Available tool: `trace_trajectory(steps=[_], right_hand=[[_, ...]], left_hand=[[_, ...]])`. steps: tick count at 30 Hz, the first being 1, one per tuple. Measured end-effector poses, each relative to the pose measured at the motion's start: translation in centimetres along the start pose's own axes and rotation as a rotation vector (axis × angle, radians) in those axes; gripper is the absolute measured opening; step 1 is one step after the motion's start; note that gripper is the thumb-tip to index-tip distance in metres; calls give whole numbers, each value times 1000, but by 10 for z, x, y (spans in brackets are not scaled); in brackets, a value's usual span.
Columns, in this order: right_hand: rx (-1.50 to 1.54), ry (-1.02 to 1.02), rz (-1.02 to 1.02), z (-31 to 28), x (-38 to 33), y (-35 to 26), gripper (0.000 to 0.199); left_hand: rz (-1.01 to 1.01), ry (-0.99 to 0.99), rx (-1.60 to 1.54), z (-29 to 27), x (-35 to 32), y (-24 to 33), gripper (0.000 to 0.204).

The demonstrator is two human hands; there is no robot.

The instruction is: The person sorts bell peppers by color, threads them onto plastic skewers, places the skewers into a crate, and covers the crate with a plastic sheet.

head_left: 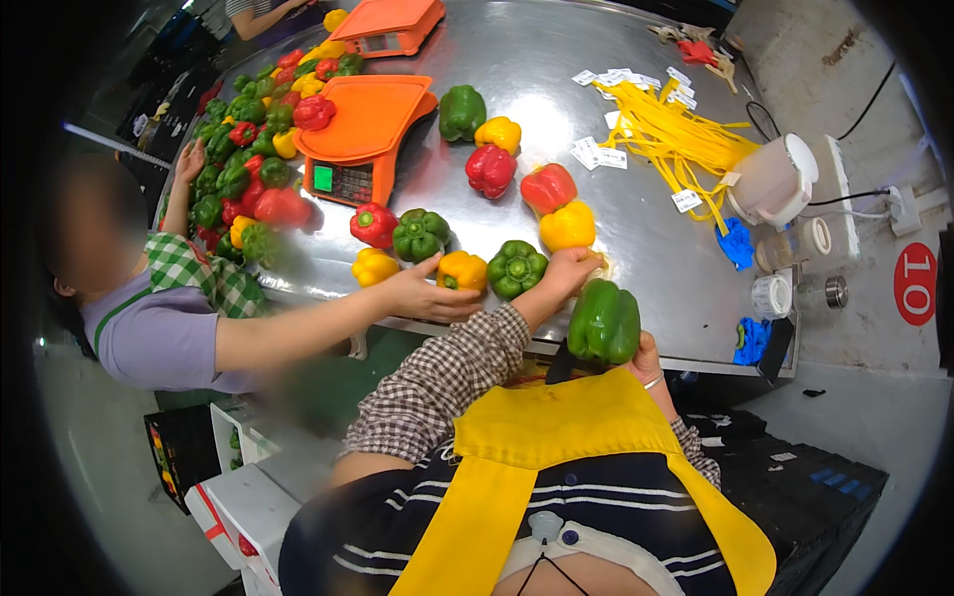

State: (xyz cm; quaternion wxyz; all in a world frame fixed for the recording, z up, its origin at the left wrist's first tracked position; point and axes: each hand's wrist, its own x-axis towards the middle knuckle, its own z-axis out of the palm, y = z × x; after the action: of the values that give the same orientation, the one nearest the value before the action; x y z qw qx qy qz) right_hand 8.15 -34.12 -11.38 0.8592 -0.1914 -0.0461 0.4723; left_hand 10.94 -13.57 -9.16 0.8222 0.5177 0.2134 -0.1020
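A green bell pepper (604, 323) is held upright just in front of my apron. My right hand (648, 360), partly hidden by it, grips it low on its right side. Just past this pepper, my left hand (570, 273) is closed, fingers curled around something yellowish that I cannot make out. A red bell pepper (549, 188) and a yellow one (567, 226) lie beyond that hand, while a green bell pepper (517, 269) rests to its left. A co-worker's hand (434, 290) reaches in from the left and touches another yellow bell pepper (461, 271).
Orange scales (363, 117) stand on the metal table (676, 273), with a heap of mixed peppers (238, 169) at left. Yellow tagged straps (681, 124) lie at far right, near a pitcher (775, 179). Black crates (795, 487) are stacked at lower right.
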Motion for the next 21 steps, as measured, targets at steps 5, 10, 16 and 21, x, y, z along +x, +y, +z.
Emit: trace_trajectory(steps=[5, 10, 16, 21], right_hand=[[43, 230, -18, 4, 11, -1, 81], [84, 50, 43, 20, 26, 5, 84], [97, 80, 100, 16, 36, -7, 79], [-6, 121, 65, 38, 36, -12, 76]], left_hand=[[4, -6, 68, -5, 5, -11, 15], [-34, -123, -237, -16, 3, -15, 13], [-32, -40, -233, -15, -12, 4, 15], [-41, -18, -83, -10, -27, 26, 18]])
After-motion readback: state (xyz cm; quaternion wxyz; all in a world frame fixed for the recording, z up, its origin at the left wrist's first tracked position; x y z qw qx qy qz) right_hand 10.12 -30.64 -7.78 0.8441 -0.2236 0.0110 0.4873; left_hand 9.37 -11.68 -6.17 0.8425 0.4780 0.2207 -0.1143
